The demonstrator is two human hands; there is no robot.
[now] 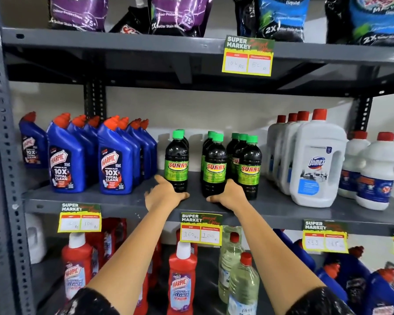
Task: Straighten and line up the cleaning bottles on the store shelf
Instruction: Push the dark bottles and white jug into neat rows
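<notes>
Dark Sunny bottles with green caps stand in three short rows on the grey middle shelf [127,202]. My left hand [165,194] wraps the base of the front bottle of the left row [176,160], thumb across its front. My right hand [229,194] grips the base of the front bottle of the middle row [215,164] in the same way. The right row's front bottle [250,169] stands just right of my right hand, untouched. A gap separates the left row from the other two rows. All the bottles stand upright with labels facing me.
Blue Harpic bottles [114,162] crowd the shelf left of my left hand. White Domex jugs [316,164] and smaller white bottles [378,173] stand to the right. Detergent pouches [180,14] sit on the shelf above, red Harpic bottles [182,276] and clear bottles [242,283] below.
</notes>
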